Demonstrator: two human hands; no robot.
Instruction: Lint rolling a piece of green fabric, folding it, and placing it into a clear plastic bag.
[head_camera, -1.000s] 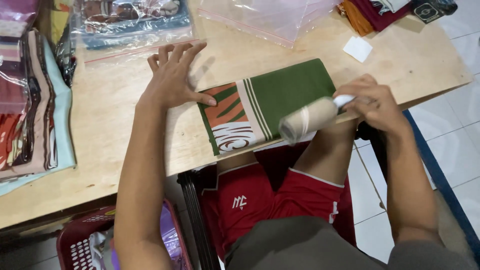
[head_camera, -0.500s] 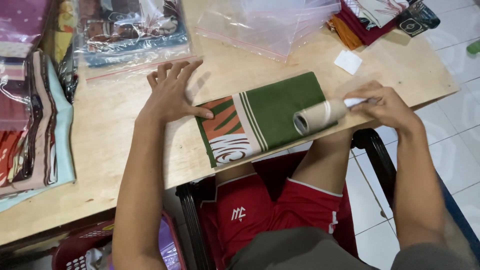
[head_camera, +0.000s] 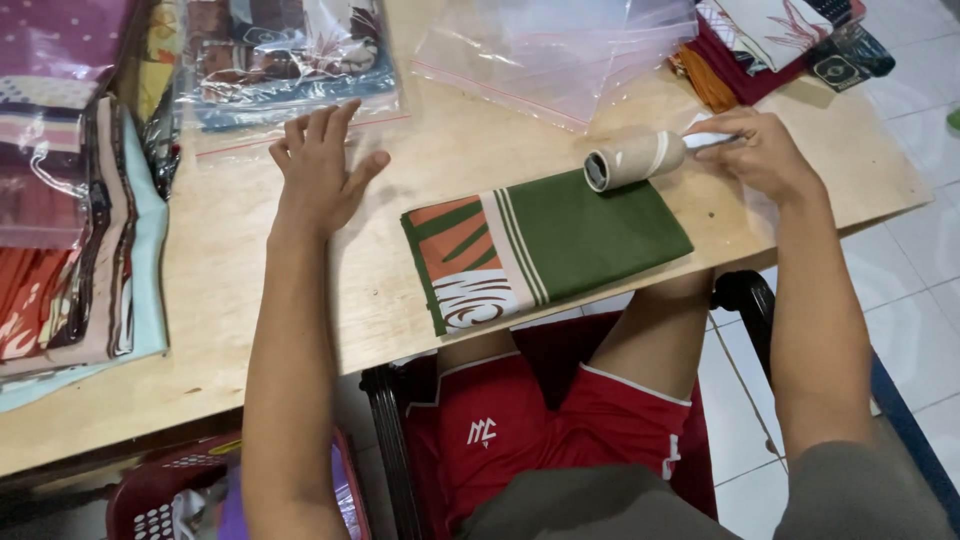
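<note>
Green folded cloth (head_camera: 545, 245) lies at seven o'clock from my right hand (head_camera: 765, 155), fingers gripping the beige lint roller (head_camera: 635, 160); left hand (head_camera: 320, 170) splayed flat on the surface (head_camera: 250, 330).

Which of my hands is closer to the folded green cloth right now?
Right. The right hand holds the lint roller just above the cloth's far edge; the left hand rests flat on the table, apart from it.

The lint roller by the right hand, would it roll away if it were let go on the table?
Probably: the lint roller is a cylinder lying on its side on the flat table. Its handle in the right hand might make it curve. It looks light.
</note>
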